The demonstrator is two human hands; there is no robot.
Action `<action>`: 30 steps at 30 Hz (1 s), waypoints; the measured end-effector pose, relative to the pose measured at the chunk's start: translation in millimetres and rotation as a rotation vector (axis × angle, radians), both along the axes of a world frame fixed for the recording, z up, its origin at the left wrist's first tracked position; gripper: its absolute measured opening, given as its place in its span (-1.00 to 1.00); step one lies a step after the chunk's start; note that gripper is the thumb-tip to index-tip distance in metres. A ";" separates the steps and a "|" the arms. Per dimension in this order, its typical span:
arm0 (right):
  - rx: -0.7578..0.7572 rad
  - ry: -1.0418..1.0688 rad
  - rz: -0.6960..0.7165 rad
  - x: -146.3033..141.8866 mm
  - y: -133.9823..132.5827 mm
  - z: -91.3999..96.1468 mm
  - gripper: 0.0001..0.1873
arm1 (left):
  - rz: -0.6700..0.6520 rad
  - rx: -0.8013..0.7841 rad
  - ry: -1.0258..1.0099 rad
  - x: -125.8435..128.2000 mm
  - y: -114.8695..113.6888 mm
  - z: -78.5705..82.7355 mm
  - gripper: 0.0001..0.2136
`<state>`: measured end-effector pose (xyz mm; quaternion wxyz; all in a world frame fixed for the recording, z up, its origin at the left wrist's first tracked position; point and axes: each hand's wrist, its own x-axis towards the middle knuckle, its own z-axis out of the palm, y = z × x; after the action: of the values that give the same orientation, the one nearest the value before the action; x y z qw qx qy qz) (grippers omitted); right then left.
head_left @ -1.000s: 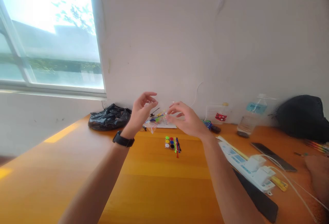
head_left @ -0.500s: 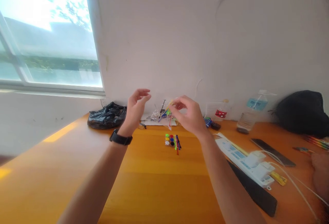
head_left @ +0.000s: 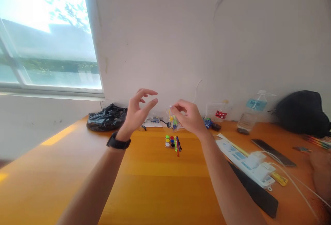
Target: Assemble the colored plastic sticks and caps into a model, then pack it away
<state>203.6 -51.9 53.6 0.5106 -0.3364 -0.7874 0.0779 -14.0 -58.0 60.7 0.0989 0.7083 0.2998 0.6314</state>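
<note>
My right hand (head_left: 188, 114) pinches the top of a small clear plastic bag (head_left: 173, 121), which hangs over the table. Yellow, green and blue pieces show through it, too small to name. My left hand (head_left: 141, 108), with a black band on its wrist, is raised to the left of the bag; its thumb and fingers are apart and hold nothing. Below the hands, a set of small paint pots (head_left: 170, 141) in several colours lies on the table. Beside it is a bundle of thin coloured sticks (head_left: 178, 144).
A black plastic bag (head_left: 106, 117) lies at the back left. On the right are a power strip (head_left: 239, 161) with plugged-in chargers, dark flat objects (head_left: 272, 152), a large clear bottle (head_left: 249, 116) and a black bag (head_left: 303, 114). Another person's hand (head_left: 320, 170) is at the right edge.
The clear bag has swung down and hangs below my right hand. The thumb and fingers of my left hand have spread wider and reach further right.
</note>
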 end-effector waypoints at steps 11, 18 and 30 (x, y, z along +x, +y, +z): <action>0.231 0.490 -0.229 -13.6 -17.8 11.1 -0.56 | -0.208 -0.135 0.347 4.6 -0.3 -4.9 -0.76; 0.045 0.292 -0.073 -0.8 -16.6 13.4 -0.57 | -0.325 -0.191 0.242 12.7 2.6 -10.3 -0.69; 0.051 -0.137 0.075 24.3 -29.3 25.0 -0.81 | -0.382 -0.249 -0.092 12.5 4.5 -7.4 -0.74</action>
<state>227.8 -81.2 78.6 0.4605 -0.2980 -0.8344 0.0538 -1.5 -53.5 53.2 0.3169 0.7051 0.2309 0.5908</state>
